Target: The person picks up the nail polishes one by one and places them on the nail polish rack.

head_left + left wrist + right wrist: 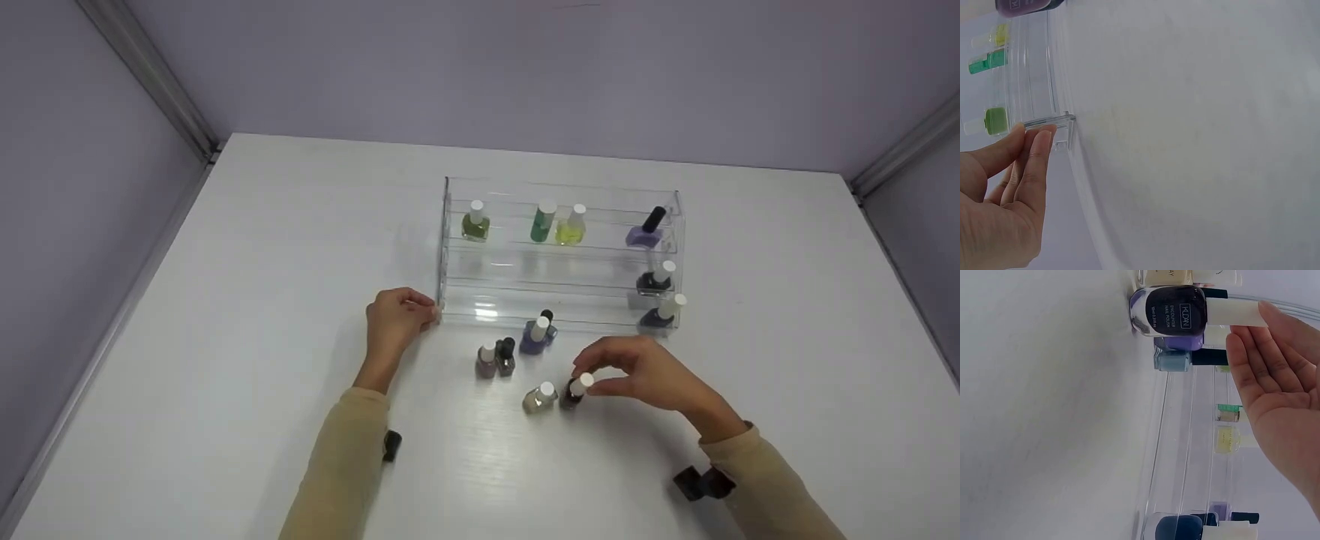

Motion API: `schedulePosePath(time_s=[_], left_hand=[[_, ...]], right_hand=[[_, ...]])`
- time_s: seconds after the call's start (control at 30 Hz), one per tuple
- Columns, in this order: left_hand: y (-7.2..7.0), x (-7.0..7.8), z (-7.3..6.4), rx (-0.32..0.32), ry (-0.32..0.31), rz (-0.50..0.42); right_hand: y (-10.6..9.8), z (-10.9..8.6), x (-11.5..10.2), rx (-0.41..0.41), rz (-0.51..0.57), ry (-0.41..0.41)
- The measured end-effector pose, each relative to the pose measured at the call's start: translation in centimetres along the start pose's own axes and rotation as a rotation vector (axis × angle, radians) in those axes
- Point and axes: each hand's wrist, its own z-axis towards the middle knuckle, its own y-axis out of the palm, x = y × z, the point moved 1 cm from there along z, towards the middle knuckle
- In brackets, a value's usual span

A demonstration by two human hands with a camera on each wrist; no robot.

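My left hand [396,321] pinches the front left corner of a clear acrylic rack [525,285]; the left wrist view shows thumb and fingertips at the rack's side panel [1047,121]. My right hand [645,373] has thumb and fingers about the white cap of a dark nail polish bottle [1171,310], which is upright on the table. Close beside it stands a cream nail polish bottle [536,399]. Farther back are a mauve bottle [487,363], a black-capped grey bottle [505,358] and a purple bottle [533,337] with another black-capped one behind it.
On the rack's upper tier are an olive bottle [475,226], a green one [541,223], a yellow one [571,231] and a lilac one [645,235]. Dark bottles [655,282] [660,315] sit on its lower right tiers. Walls [480,82] surround the white table [247,300].
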Motion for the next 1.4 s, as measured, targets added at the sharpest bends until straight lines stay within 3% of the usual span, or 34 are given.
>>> schedulePosePath(time_s=[0.23, 0.43, 0.87, 1.2, 1.4], left_hand=[[0.06, 0.01, -0.02, -0.005, -0.021, -0.018], [0.09, 0.02, -0.06, 0.002, -0.015, -0.009], [0.0, -0.16, -0.02, -0.002, -0.002, -0.026], [-0.01, -0.16, 0.0, -0.001, 0.007, -0.007], [-0.06, -0.13, -0.09, -0.002, 0.01, -0.017]], right_hand=[[-0.18, 0.03, 0.58, -0.031, 0.087, -0.023], [-0.26, 0.03, 0.54, -0.031, 0.093, -0.021], [0.03, -0.2, 0.27, 0.1, -0.035, 0.065], [-0.38, -0.12, -0.17, 0.178, -0.038, 0.181], [-0.68, -0.17, -0.31, 0.221, -0.023, 0.206]])
